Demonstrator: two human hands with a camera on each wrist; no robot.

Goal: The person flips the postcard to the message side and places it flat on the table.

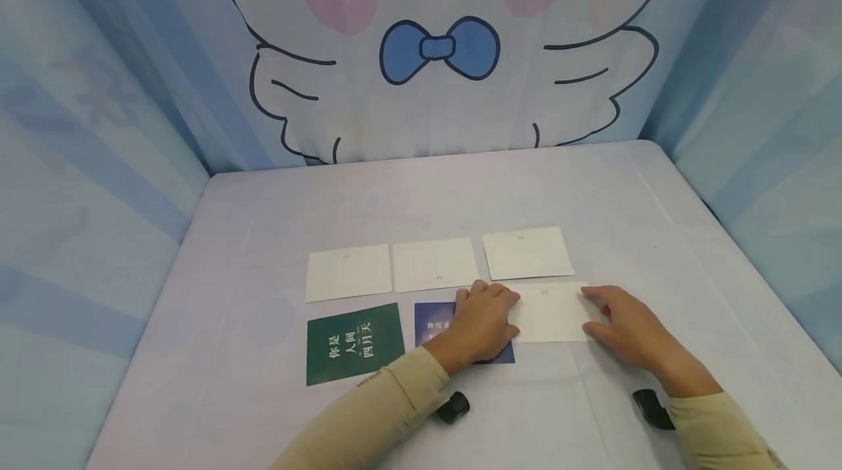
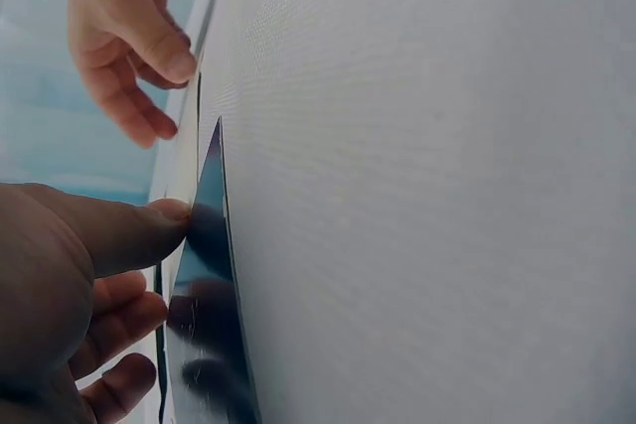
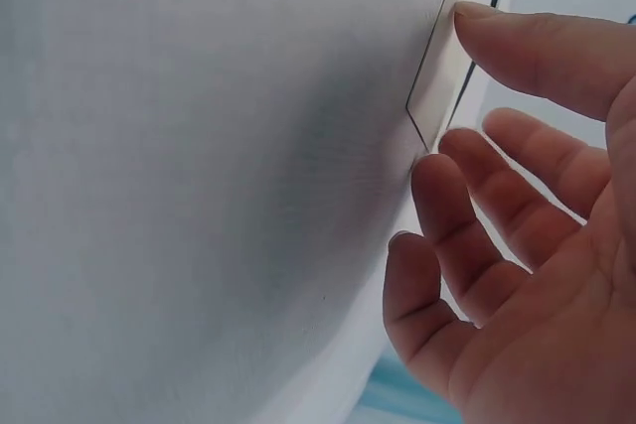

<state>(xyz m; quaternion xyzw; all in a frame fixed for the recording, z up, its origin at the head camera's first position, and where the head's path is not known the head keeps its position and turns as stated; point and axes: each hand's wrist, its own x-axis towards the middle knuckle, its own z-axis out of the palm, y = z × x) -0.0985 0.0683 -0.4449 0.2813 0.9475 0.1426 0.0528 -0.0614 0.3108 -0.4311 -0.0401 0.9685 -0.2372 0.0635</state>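
Note:
A white card [image 1: 549, 316] lies face down at the right end of the front row in the head view. My left hand [image 1: 483, 320] reaches over a dark blue card [image 1: 430, 318], hiding much of it, with thumb and fingertips at the white card's left edge. In the left wrist view the left thumb [image 2: 149, 230] rests at the border of the blue card. At the white card's right edge is my right hand [image 1: 625, 327], thumb and index finger spread apart. The right wrist view shows its thumb [image 3: 527, 52] touching the card, the other fingers loosely bent beside the corner.
Three white cards, the left [image 1: 349, 273], middle [image 1: 435, 265] and right [image 1: 528, 254] ones, form a row behind. A green card [image 1: 351, 342] with white characters lies left of the blue one. Patterned cloth walls [image 1: 441, 119] enclose the table [image 1: 230, 236].

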